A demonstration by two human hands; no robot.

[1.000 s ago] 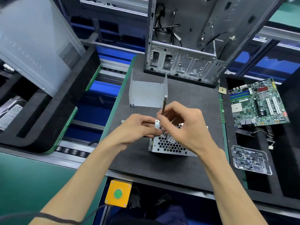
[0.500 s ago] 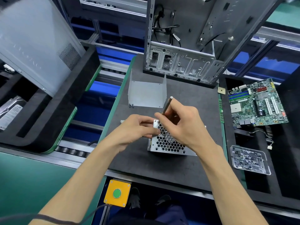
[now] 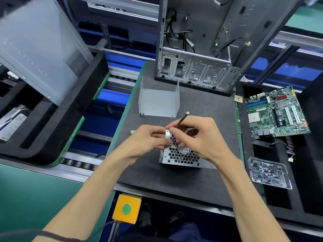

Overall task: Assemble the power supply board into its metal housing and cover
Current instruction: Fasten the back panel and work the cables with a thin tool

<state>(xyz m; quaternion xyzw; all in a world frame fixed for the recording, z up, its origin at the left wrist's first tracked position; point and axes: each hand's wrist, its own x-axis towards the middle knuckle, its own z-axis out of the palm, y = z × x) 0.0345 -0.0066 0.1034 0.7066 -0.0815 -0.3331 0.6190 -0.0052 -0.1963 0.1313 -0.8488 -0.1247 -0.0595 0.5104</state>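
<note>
The power supply's metal housing (image 3: 181, 157), with a honeycomb fan grille facing me, stands on the dark mat (image 3: 157, 179). My left hand (image 3: 145, 142) pinches its upper left corner. My right hand (image 3: 197, 137) grips a thin screwdriver (image 3: 183, 118), shaft slanting up and to the right, tip hidden by my fingers at that same corner. The board inside is hidden. The bent sheet-metal cover (image 3: 159, 102) stands apart behind the housing, with a few small screws (image 3: 142, 115) at its left foot.
An open computer case (image 3: 201, 67) stands at the mat's far edge. A motherboard (image 3: 276, 112) and a clear tray of screws (image 3: 269, 173) lie to the right. A grey side panel (image 3: 35, 46) leans at left. A yellow button box (image 3: 126, 209) sits below the mat.
The screwdriver has tilted from nearly upright to slanting right, and my right hand has shifted slightly on the housing's corner. My left hand has kept its hold.
</note>
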